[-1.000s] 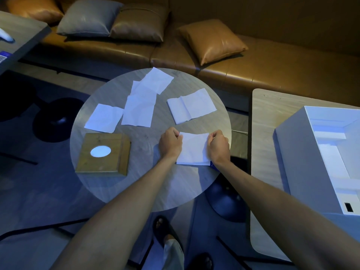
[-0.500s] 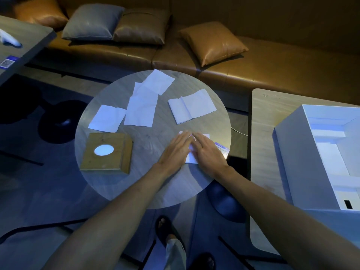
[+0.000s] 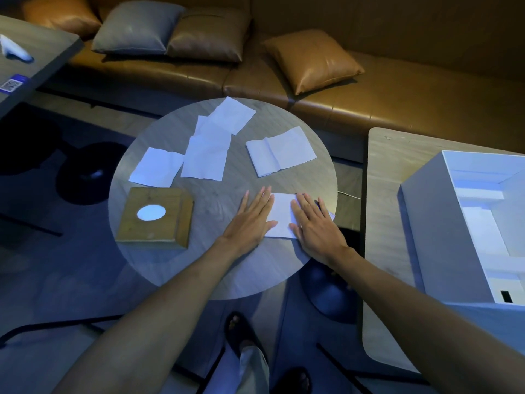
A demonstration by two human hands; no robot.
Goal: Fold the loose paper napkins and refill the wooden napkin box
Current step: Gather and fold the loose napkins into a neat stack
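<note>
A folded white napkin (image 3: 281, 214) lies near the right edge of the round table (image 3: 221, 268). My left hand (image 3: 251, 220) lies flat on its left edge, fingers spread. My right hand (image 3: 314, 223) presses flat on its right part. The wooden napkin box (image 3: 154, 217), with an oval opening showing white, stands at the table's left. Several loose napkins lie farther back: one (image 3: 156, 166) beside the box, a larger one (image 3: 206, 156) in the middle, one (image 3: 233, 115) at the far edge and a half-folded one (image 3: 281, 151) to the right.
A brown leather couch with cushions (image 3: 312, 59) runs along the back. A second table (image 3: 389, 223) on the right carries an open white box (image 3: 466, 226). Another table corner (image 3: 34, 49) is at the far left. My foot (image 3: 241, 328) is below the round table.
Both hands went from pinching the napkin's upper corners as fists to lying flat on it; they met in the middle and have now slid apart, smoothing the fold.
</note>
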